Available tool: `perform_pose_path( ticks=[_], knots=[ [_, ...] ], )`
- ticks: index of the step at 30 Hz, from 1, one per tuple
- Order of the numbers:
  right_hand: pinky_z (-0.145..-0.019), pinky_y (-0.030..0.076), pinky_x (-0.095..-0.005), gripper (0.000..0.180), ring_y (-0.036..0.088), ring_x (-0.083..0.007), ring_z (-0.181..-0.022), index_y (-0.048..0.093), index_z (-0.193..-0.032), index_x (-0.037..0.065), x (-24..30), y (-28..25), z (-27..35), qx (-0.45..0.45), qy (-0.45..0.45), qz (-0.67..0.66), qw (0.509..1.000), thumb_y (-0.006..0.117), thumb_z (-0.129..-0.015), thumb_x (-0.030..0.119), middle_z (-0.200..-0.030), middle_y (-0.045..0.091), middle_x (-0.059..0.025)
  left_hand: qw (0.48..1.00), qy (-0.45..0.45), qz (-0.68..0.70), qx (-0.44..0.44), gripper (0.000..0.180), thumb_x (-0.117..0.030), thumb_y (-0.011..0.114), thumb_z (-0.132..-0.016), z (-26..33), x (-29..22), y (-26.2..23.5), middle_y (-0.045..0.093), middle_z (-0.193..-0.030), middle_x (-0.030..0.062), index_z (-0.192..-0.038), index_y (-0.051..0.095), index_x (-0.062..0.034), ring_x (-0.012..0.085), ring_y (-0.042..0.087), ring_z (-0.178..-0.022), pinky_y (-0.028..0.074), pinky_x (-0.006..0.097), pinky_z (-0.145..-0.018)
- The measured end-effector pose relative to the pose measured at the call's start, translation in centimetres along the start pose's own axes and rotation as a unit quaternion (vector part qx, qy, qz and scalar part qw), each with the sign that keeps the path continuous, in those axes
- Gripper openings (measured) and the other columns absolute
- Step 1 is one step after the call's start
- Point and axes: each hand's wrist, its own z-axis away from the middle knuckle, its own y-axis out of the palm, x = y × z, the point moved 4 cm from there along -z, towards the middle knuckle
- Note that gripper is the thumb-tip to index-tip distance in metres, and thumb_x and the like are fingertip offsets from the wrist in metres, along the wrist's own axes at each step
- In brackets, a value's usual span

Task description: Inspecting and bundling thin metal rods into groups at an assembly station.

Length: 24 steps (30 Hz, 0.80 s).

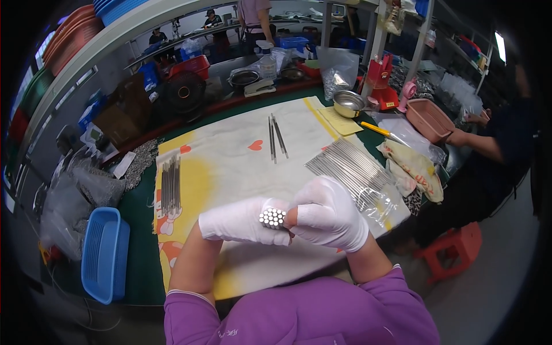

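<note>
My left hand [244, 221], in a white glove with bare fingertips, is closed around a bundle of thin metal rods [272, 218]. Their round, shiny ends face up toward me. Against the bundle's right side rests the bare thumb tip of my right hand [329, 214], gloved the same way. Its fingers are curled closed, and what they may hold is hidden. Beyond my hands, a few dark metal rods [277, 138] lie on the patterned cloth [230, 155]. A row of dark rods [171, 187] is at the left, and many silver rods [348, 169] lie at the right, partly in clear plastic.
A blue basket [106, 256] stands left of the cloth, near plastic bags [83, 198]. Along the right are a metal bowl [348, 104], a yellow-handled knife [376, 129], a crumpled cloth [411, 167] and a pink tray [430, 119]. A co-worker [489, 152] reaches toward that tray; a red stool [454, 250] stands below.
</note>
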Motion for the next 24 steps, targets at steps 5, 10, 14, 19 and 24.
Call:
perform_pose_path(
  ticks=[5, 10, 14, 19, 24],
  knots=[
    [-0.045, 0.039, -0.0359, 0.025, 0.055, -0.0278, -0.052, 0.059, -0.082, 0.012, -0.4, 0.3, 0.2, 0.015, -0.028, -0.028, 0.999, 0.075, -0.065, 0.005, -0.064, 0.058, -0.0043, 1.000, 0.020, 0.003, -0.010, 0.026, -0.012, 0.074, -0.081, 0.0, 0.1, 0.0, 0.063, -0.089, -0.0001, -0.103, 0.061, -0.0030, 0.0087, 0.056, -0.082, 0.048, 0.025, -0.075],
    [-0.046, 0.042, -0.0364, 0.034, 0.056, -0.0294, -0.053, 0.056, -0.095, 0.012, -1.3, 1.0, 0.8, -0.075, -0.007, -0.024, 0.997, 0.074, -0.068, 0.002, -0.065, 0.060, -0.0063, 0.999, 0.023, 0.016, -0.031, 0.022, -0.010, 0.073, -0.081, -0.6, 0.2, -0.4, 0.062, -0.087, -0.0002, -0.098, 0.060, -0.0034, 0.0079, 0.056, -0.081, 0.049, 0.024, -0.074],
    [-0.049, 0.045, -0.0351, 0.028, 0.059, -0.0271, -0.057, 0.062, -0.092, 0.012, -0.9, 0.5, 0.6, -0.042, 0.008, -0.028, 0.999, 0.075, -0.069, 0.006, -0.069, 0.063, -0.0040, 0.999, 0.028, 0.015, -0.014, 0.025, -0.009, 0.077, -0.078, -0.4, 1.1, -0.5, 0.063, -0.087, 0.0002, -0.096, 0.061, -0.0023, 0.0094, 0.058, -0.081, 0.050, 0.025, -0.074],
    [-0.055, 0.046, -0.0346, 0.025, 0.060, -0.0255, -0.063, 0.063, -0.089, 0.012, -1.1, 0.7, 1.2, -0.096, 0.026, -0.048, 0.994, 0.076, -0.068, 0.007, -0.072, 0.063, -0.0026, 0.998, 0.000, 0.056, -0.039, 0.027, -0.007, 0.076, -0.079, -0.3, 0.6, -0.3, 0.064, -0.091, 0.0026, -0.102, 0.061, -0.0013, 0.0116, 0.061, -0.085, 0.051, 0.028, -0.079],
    [-0.055, 0.045, -0.0360, 0.020, 0.059, -0.0274, -0.064, 0.062, -0.088, 0.012, -1.2, 0.6, 0.9, -0.079, 0.010, -0.070, 0.994, 0.074, -0.071, 0.010, -0.071, 0.061, -0.0035, 0.997, 0.001, 0.066, -0.040, 0.031, -0.004, 0.074, -0.080, -0.2, 0.3, -0.2, 0.066, -0.097, 0.0044, -0.108, 0.061, -0.0007, 0.0131, 0.062, -0.089, 0.051, 0.029, -0.082]
  ],
)
